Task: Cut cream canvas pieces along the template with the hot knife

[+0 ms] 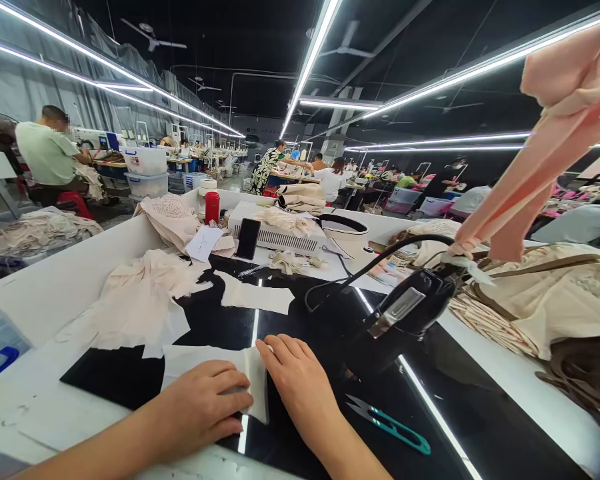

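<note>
A white fabric piece (200,355) with a cream strip (258,390) along its right side lies on the black board (320,413). My left hand (205,403) rests on it with the fingers stretched out and slightly apart. At the strip's upper right corner, the extended fingers of my right hand (303,380) touch the cloth; its thumb is hidden. Another cream fabric piece (257,295) lies flat farther back. Teal-handled thread snips (393,425) lie to the right of my right hand, with their blades pointing toward it.
A black corded device (410,303) with a metal plate stands at right, pink cloth strips (520,173) above it. Pale fabric heaps (140,293) lie left; more garments (545,293) lie right. A phone (249,239) and red bottle (212,207) stand behind. Several people work beyond.
</note>
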`<state>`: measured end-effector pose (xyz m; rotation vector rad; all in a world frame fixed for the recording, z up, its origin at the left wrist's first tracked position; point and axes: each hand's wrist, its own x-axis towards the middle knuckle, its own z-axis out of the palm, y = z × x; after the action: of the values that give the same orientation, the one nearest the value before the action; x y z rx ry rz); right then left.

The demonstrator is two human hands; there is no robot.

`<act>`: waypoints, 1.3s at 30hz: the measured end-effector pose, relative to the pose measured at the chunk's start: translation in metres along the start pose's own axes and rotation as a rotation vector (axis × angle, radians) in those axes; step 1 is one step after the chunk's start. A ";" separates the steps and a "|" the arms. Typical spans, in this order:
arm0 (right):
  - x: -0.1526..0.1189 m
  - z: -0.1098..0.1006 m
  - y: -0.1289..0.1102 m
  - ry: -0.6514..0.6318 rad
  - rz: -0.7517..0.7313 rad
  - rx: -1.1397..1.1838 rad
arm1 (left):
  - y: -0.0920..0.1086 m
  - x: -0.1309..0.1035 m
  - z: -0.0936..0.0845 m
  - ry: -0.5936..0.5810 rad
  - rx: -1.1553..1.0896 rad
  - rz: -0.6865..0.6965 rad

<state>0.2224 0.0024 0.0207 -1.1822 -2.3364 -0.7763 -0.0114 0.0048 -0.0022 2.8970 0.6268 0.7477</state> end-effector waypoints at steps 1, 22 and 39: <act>-0.001 -0.011 0.002 0.037 -0.023 0.005 | 0.000 0.000 0.000 -0.004 -0.003 -0.004; 0.020 -0.064 0.042 0.641 0.957 0.959 | 0.008 0.005 -0.007 -0.025 -0.048 0.023; 0.008 -0.073 -0.018 0.655 0.754 1.458 | 0.020 0.032 0.005 -0.089 0.087 0.240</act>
<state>0.2109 -0.0483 0.0759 -0.7379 -1.1239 0.6677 0.0238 -0.0003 0.0107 3.1022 0.3130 0.6247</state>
